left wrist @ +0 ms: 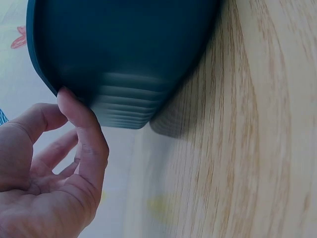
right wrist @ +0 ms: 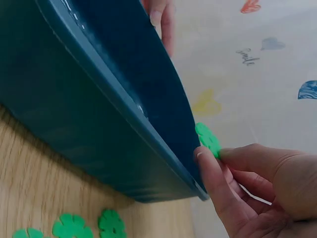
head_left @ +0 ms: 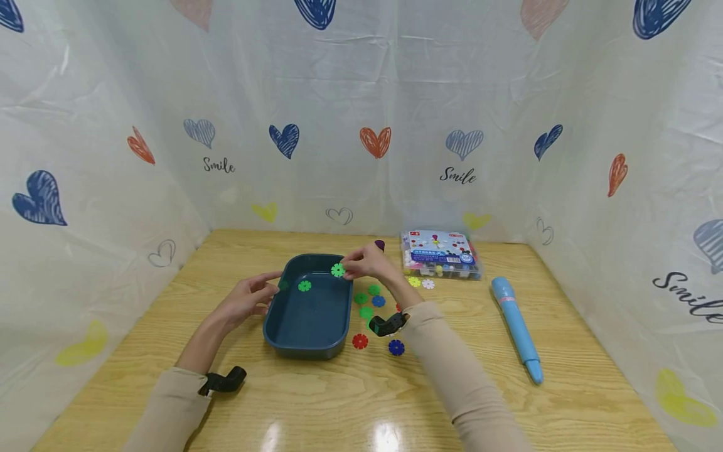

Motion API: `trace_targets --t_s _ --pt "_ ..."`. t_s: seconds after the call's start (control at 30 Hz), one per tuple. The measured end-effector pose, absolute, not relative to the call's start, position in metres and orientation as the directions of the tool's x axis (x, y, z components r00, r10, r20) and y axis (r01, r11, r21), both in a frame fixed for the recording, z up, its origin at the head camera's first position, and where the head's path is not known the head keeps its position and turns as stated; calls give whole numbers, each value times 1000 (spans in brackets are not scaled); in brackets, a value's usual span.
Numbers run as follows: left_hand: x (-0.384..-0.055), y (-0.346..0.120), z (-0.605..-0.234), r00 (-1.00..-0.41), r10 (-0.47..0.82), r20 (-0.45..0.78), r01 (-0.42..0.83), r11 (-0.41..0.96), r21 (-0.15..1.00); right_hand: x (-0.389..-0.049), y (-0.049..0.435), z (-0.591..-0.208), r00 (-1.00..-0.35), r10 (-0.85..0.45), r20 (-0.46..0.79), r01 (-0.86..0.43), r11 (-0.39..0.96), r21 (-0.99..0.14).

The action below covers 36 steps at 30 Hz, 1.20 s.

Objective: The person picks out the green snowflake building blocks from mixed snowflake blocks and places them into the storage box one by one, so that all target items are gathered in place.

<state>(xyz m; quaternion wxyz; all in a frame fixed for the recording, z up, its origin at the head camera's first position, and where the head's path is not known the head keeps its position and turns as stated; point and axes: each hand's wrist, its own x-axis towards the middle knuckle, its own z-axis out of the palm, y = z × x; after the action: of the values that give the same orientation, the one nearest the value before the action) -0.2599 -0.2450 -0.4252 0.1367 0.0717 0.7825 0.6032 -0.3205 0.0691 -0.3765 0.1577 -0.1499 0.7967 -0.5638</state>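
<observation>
A deep blue-green rectangular tub [head_left: 307,353] stands on the table with one green snowflake disc [head_left: 305,286] inside it. My left hand [head_left: 248,301] holds the tub's left wall, with the thumb at its rim [left wrist: 47,82] in the left wrist view. Between thumb and fingertip, my right hand [head_left: 369,262] pinches another green snowflake disc [right wrist: 208,140] over the far right corner of the tub. Several more discs lie right of the tub, among them a green disc [head_left: 366,312], a blue disc [head_left: 379,301] and a red disc [head_left: 359,341].
A clear plastic case [head_left: 440,254] with a printed label sits at the back, right of centre. Farther right lies a long light-blue pen-shaped object [head_left: 518,329]. Yellow [head_left: 414,282] and white discs [head_left: 428,284] lie before the case. A heart-printed curtain [head_left: 339,94] surrounds the table.
</observation>
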Motion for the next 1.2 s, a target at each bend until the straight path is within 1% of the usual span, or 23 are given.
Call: trace_targets --t_s 0.23,0.43,0.8,0.9,1.03,1.2 --pt "-261 -245 -425 -952 278 -130 -55 263 963 -318 46 -378 -907 -407 -104 -58 367 -929" --pt "-262 -244 -425 -951 278 -133 -57 265 963 -319 27 -383 -898 -422 -122 -49 373 -927" --pt "-262 -246 -425 -951 279 -134 -58 264 963 -323 13 -388 -901 -419 -112 -79 412 -908" --pt "-262 -246 -425 -951 277 -138 -63 265 962 -324 7 -390 -896 -429 -116 -76 404 -911" --pt "-263 -245 -424 -949 281 -143 -66 266 962 -325 1 -391 -889 -432 -151 -22 369 -929" --pt "-263 -244 -423 -948 283 -148 -70 270 960 -323 -6 -391 -880 -431 -198 21 381 -924"
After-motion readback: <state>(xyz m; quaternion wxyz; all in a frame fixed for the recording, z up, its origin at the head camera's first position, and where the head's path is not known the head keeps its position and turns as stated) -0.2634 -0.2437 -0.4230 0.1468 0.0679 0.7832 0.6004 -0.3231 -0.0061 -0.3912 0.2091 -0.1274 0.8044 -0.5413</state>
